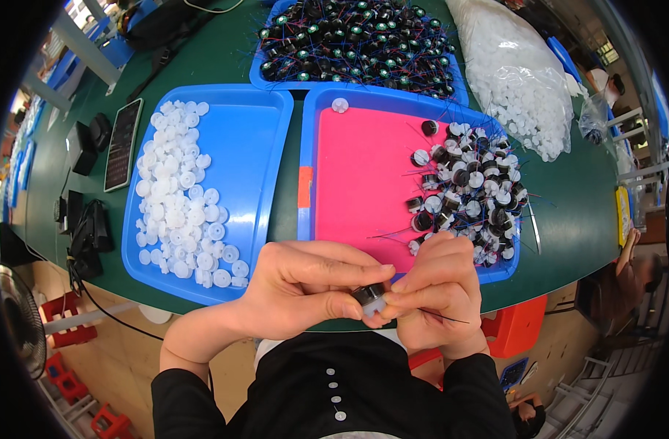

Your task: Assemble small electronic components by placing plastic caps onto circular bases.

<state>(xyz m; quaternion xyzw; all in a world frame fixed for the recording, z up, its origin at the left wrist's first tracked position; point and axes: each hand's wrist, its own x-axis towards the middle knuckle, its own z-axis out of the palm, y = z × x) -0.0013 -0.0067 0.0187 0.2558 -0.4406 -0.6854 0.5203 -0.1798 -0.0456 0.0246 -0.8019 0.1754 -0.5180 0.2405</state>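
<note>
Close to my body, just in front of the table edge, my left hand (298, 287) pinches a small black cylindrical motor (368, 294) between thumb and fingers. A white plastic piece (376, 307) sits against the motor's lower end. My right hand (438, 293) meets it from the other side, its thumb and fingertips closed on the motor's white end, and thin dark wires (444, 317) stick out past that hand. Beyond my hands, a pink-lined blue tray (306, 150) bears many motors with white pieces (470, 186), heaped at its right side.
A blue tray (257, 110) at left holds white plastic discs (177, 194). Behind, another blue tray (257, 72) is heaped with wired black motors (356, 44). A clear bag of white parts (521, 88) lies at back right. A tablet-like device (123, 145) and tweezers (534, 228) lie on the table.
</note>
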